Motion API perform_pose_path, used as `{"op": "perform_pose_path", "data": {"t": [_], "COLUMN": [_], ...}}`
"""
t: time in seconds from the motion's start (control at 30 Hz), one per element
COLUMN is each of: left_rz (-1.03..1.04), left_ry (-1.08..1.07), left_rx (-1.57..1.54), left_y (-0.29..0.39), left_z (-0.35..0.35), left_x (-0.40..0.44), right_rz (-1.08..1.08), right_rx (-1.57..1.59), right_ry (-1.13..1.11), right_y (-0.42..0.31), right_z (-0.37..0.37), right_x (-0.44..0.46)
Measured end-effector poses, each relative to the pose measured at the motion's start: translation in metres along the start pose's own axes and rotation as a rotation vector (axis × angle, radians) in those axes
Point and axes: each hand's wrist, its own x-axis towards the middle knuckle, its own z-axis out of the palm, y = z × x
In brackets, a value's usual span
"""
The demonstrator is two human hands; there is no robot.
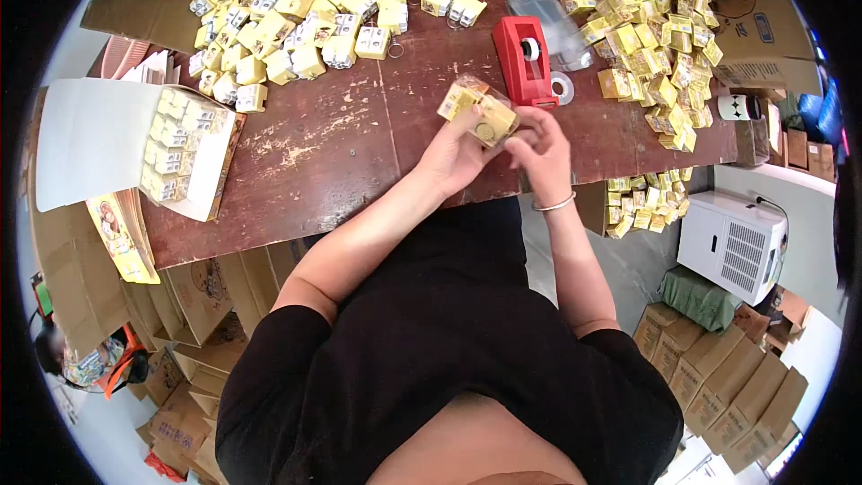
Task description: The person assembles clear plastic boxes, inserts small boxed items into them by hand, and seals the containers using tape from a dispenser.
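My left hand (455, 154) is closed round a small yellow package (492, 122) in clear wrapping, held over the table near its front edge. Beside it, my right hand (541, 149) has its fingers bent at the package's right end; whether they pinch the wrapping is too small to tell. Just beyond the hands stands a red tape dispenser (523, 58) with a roll in it. A loose tape roll (561, 88) lies against its right side. Clear plastic sheets or bags (555, 22) lie behind the dispenser.
Small yellow-and-white boxes (310, 18) cover the table's back left; more yellow packages (655, 31) are heaped at the right. An open white carton (193, 151) of boxes sits on the left. Cardboard boxes (732, 377) and a white appliance (734, 247) stand beyond the table. Another person (81, 355) is at far left.
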Motion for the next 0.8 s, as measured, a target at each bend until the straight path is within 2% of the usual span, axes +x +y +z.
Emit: {"op": "perform_pose_path", "data": {"t": [0.07, 0.1, 0.17, 0.2, 0.27, 0.3, 0.37, 0.4, 0.43, 0.53, 0.57, 0.63, 0.67, 0.7, 0.73, 0.77, 0.8], "left_rz": [-0.090, -0.153, -0.211, -0.211, -0.196, -0.181, -0.155, -0.141, -0.147, -0.095, -0.028, 0.139, 0.270, 0.400, 0.517, 0.526, 0.659], "left_ry": [0.026, 0.012, -0.130, -0.113, -0.091, -0.067, -0.063, -0.066, -0.064, -0.070, -0.045, 0.073, 0.072, 0.073, 0.168, 0.180, 0.206], "left_rx": [-0.099, -0.103, -0.105, -0.155, -0.149, -0.146, -0.118, -0.084, -0.085, -0.034, 0.074, 0.362, 0.616, 0.872, 1.157, 1.157, 1.302], "left_y": [-0.003, -0.005, -0.019, -0.023, -0.026, -0.026, -0.027, -0.027, -0.028, -0.026, -0.020, -0.003, 0.009, 0.021, 0.029, 0.033, 0.038], "left_z": [-0.004, -0.002, -0.012, -0.011, -0.013, -0.013, -0.012, -0.011, -0.013, -0.011, -0.012, -0.009, -0.008, -0.007, -0.010, -0.010, -0.009], "left_x": [0.003, 0.006, 0.019, 0.026, 0.033, 0.035, 0.035, 0.035, 0.036, 0.034, 0.030, 0.019, 0.014, 0.009, 0.005, 0.003, 0.000], "right_rz": [-0.050, -0.301, -0.378, -0.313, -0.354, -0.341, -0.306, -0.233, -0.132, -0.158, -0.162, -0.100, 0.028, 0.036, 0.045, 0.096, 0.138], "right_rx": [-0.191, -0.407, -0.705, -0.593, -0.483, -0.534, -0.373, -0.287, -0.309, -0.352, -0.352, -0.090, 0.165, 0.258, 0.351, 0.401, 0.437], "right_ry": [0.308, 0.408, 0.310, 0.319, 0.388, 0.440, 0.444, 0.447, 0.444, 0.484, 0.481, 0.387, 0.279, 0.206, 0.130, 0.061, -0.001], "right_y": [-0.002, 0.003, 0.009, 0.009, 0.007, -0.006, -0.003, 0.011, 0.026, 0.039, 0.036, 0.021, 0.012, 0.005, -0.001, -0.007, -0.007], "right_z": [-0.023, -0.035, -0.044, -0.039, -0.039, -0.035, -0.035, -0.036, -0.039, -0.041, -0.042, -0.037, -0.034, -0.026, -0.016, -0.006, 0.002], "right_x": [0.019, 0.031, 0.051, 0.053, 0.050, 0.039, 0.022, 0.020, 0.020, 0.022, 0.019, 0.006, 0.000, -0.004, -0.007, -0.010, -0.011]}}
